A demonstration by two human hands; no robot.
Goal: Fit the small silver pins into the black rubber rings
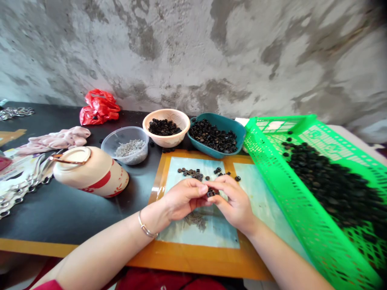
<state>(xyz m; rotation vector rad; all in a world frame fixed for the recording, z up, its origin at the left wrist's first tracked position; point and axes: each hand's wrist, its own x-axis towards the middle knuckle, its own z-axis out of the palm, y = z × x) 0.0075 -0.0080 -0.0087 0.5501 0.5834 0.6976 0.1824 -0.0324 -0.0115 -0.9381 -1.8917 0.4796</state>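
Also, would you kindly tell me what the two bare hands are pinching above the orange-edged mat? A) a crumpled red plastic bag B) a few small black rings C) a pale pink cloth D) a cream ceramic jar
B: the left hand and right hand meet at a small cluster of black rings above the orange-edged mat.

A black desk (pixel 69 213) held a peach bowl (pixel 166 139), teal dish (pixel 238 133), clear tub (pixel 125 155), red plastic bag (pixel 98 106) and sideways cream canister (pixel 90 171).

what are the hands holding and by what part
The left hand and right hand pinch a small cluster of dark rings at its sides between their fingertips; the exact contact is hidden.
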